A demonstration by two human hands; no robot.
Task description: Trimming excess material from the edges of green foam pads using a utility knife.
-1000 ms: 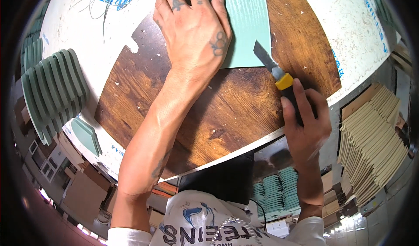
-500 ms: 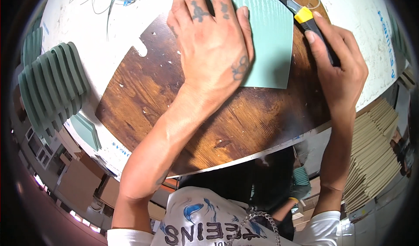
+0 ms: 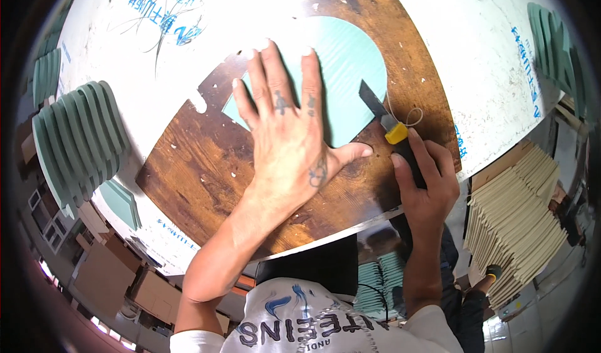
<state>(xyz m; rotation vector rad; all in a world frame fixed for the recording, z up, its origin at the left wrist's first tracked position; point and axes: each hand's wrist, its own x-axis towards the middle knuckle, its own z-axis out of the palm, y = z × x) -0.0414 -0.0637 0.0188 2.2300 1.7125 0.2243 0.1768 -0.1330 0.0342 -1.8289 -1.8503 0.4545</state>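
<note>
A pale green sheet [image 3: 347,58] with a rounded right side lies on the dark wood-grain board [image 3: 206,165]. My left hand [image 3: 285,140] presses flat on the sheet, fingers spread toward its far side and thumb out to the right. A utility knife [image 3: 395,132] with a dark blade and a yellow collar is in my right hand [image 3: 432,184]. Its blade tip is over the sheet near the right curved edge. A thin curled offcut [image 3: 410,116] lies beside the blade.
Stacks of green curved pieces stand at the left [image 3: 81,134] and far right [image 3: 551,52] of the white table [image 3: 488,71]. Thin loose strands [image 3: 164,21] lie at the back left. Beige stacked sheets [image 3: 513,215] stand below on the right, with another person [image 3: 479,303] nearby.
The view has shifted, showing more of the table's far side. The sheet has turned, so its rounded edge shows. My left fingers spread, and the knife moved toward the sheet's near right edge.
</note>
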